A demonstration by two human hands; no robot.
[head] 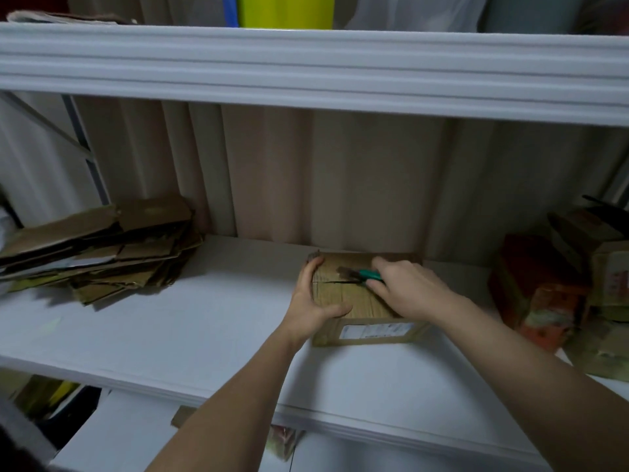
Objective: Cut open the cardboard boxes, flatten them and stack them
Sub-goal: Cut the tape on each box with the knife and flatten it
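On the white shelf [170, 328], toward 3 o'clock from its middle, sits the box [354, 301] I am cutting; its far edge lies close to the curtain [340, 182] behind.

Step in hand, by my judgement: slitting the top seam. My left hand [311, 301] clamps the box's 9 o'clock side, thumb curled over the near top edge, fingers wrapped along the side wall. My right hand [405, 287] grips the green-handled knife [369, 274], blade pointing toward 9 o'clock at the seam line.

To do this well:
1. Keep the blade shallow, so that only tape and seam part.
2. Keep my left fingers off the top face and out of the blade's path; the tip points toward them.
3. Press down with the left hand so the box cannot slide.

Containers:
- Box: closed, a label [374, 332] on its near wall; contents not visible.
- Stack [102, 253] of flattened cardboard at 9 o'clock, well apart from the box: the place for this one once flat.
- Uncut boxes [544, 294] at 3 o'clock, one orange-printed, apparently closed; contents hidden.
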